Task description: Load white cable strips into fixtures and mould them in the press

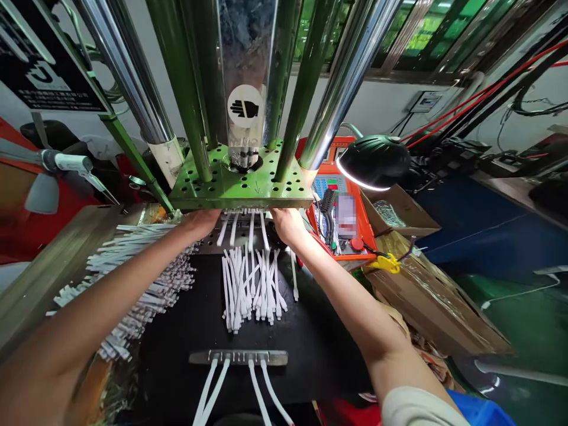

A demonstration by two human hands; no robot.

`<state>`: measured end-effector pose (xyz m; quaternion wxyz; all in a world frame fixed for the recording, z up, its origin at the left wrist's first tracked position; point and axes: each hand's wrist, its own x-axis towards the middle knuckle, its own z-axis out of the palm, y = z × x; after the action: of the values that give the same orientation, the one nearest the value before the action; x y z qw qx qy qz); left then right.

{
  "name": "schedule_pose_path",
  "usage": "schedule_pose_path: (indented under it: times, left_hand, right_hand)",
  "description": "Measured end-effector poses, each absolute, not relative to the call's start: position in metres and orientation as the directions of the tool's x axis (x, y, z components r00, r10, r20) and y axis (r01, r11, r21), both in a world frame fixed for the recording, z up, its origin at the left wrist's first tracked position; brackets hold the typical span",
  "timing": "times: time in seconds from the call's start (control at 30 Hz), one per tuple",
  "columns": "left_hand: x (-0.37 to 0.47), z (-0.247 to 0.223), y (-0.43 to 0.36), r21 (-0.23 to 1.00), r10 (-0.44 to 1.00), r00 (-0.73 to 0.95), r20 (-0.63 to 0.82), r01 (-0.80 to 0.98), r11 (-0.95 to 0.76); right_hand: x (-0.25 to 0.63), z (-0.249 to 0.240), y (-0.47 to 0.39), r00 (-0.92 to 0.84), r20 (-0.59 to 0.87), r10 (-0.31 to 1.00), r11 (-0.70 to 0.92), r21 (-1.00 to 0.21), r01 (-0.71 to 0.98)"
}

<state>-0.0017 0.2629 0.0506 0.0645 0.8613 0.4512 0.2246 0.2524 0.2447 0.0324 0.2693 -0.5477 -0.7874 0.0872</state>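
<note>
My left hand [205, 221] and my right hand [286, 226] reach beneath the green press plate [242, 192], one on each side. The plate hides most of their fingers, so their grip cannot be made out. Between them, several white cables [251, 232] stick out toward me from under the plate. A loose pile of short white cables [248, 284] with connector ends lies on the black work surface [177, 355] just in front. Closer to me rests a metal bar mould [239, 357], with white cables set in its slots and trailing off the near edge.
A large heap of white cables [151, 296] lies at left, beside a wooden board [44, 260]. On the right stand an orange control box [368, 231], a black lamp [377, 160] and cardboard boxes [435, 302]. Steel columns [341, 77] and green rods rise above the plate.
</note>
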Motion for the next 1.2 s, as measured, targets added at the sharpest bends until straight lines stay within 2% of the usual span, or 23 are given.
schedule_pose_path:
  times: [0.2, 0.3, 0.37, 0.43, 0.57, 0.67, 0.73, 0.8, 0.87, 0.93, 1.0, 1.07, 1.13, 1.2]
  left_hand:
    - [-0.035, 0.039, 0.119, 0.417, 0.77, 0.632, 0.087, 0.678, -0.605]
    - [-0.053, 0.04, 0.049, 0.459, 0.715, 0.699, -0.001, 0.635, -0.621]
    - [-0.054, 0.034, 0.019, 0.43, 0.706, 0.706, -0.052, 0.654, -0.623]
    - [-0.048, 0.022, 0.003, 0.348, 0.744, 0.666, -0.041, 0.708, -0.615]
    - [-0.043, -0.005, 0.001, 0.23, 0.766, 0.611, 0.198, 0.731, -0.643]
    - [-0.062, -0.014, 0.02, 0.207, 0.682, 0.637, 0.36, 0.658, -0.724]
    - [-0.077, -0.013, 0.042, 0.203, 0.639, 0.644, 0.421, 0.62, -0.758]
    - [-0.087, -0.007, 0.067, 0.206, 0.626, 0.644, 0.44, 0.606, -0.769]
    - [-0.087, 0.003, 0.09, 0.203, 0.628, 0.645, 0.436, 0.609, -0.767]
    - [-0.079, 0.013, 0.112, 0.19, 0.627, 0.646, 0.435, 0.615, -0.765]
    - [-0.065, 0.021, 0.132, 0.156, 0.614, 0.656, 0.439, 0.617, -0.771]
    - [-0.05, 0.026, 0.155, 0.125, 0.62, 0.669, 0.411, 0.632, -0.765]
    - [-0.037, 0.03, 0.183, 0.123, 0.683, 0.663, 0.306, 0.684, -0.719]
    - [-0.028, 0.032, 0.215, 0.127, 0.752, 0.631, 0.19, 0.744, -0.656]
  right_hand:
    - [0.33, 0.027, 0.081, -0.279, 0.326, 0.903, 0.41, -0.467, 0.784]
    - [0.382, 0.04, 0.004, -0.233, 0.108, 0.967, 0.253, -0.548, 0.797]
    - [0.411, 0.045, -0.033, -0.179, 0.015, 0.984, 0.16, -0.525, 0.836]
    - [0.427, 0.042, -0.056, -0.19, -0.008, 0.982, 0.164, -0.469, 0.868]
    - [0.411, 0.021, -0.073, -0.296, 0.031, 0.955, 0.285, -0.388, 0.876]
    - [0.365, 0.0, -0.07, -0.361, 0.214, 0.908, 0.415, -0.333, 0.847]
    - [0.33, -0.007, -0.063, -0.374, 0.279, 0.885, 0.451, -0.312, 0.836]
    - [0.298, -0.006, -0.05, -0.397, 0.26, 0.88, 0.47, -0.362, 0.805]
    - [0.276, 0.002, -0.03, -0.42, 0.256, 0.871, 0.491, -0.46, 0.739]
    - [0.264, 0.012, 0.0, -0.364, 0.332, 0.87, 0.491, -0.533, 0.689]
    - [0.26, 0.02, 0.04, -0.311, 0.404, 0.86, 0.497, -0.529, 0.688]
    - [0.259, 0.024, 0.087, -0.363, 0.351, 0.863, 0.496, -0.454, 0.74]
    - [0.257, 0.026, 0.138, -0.429, 0.218, 0.877, 0.481, -0.367, 0.796]
    - [0.255, 0.028, 0.188, -0.419, 0.153, 0.895, 0.446, -0.319, 0.836]
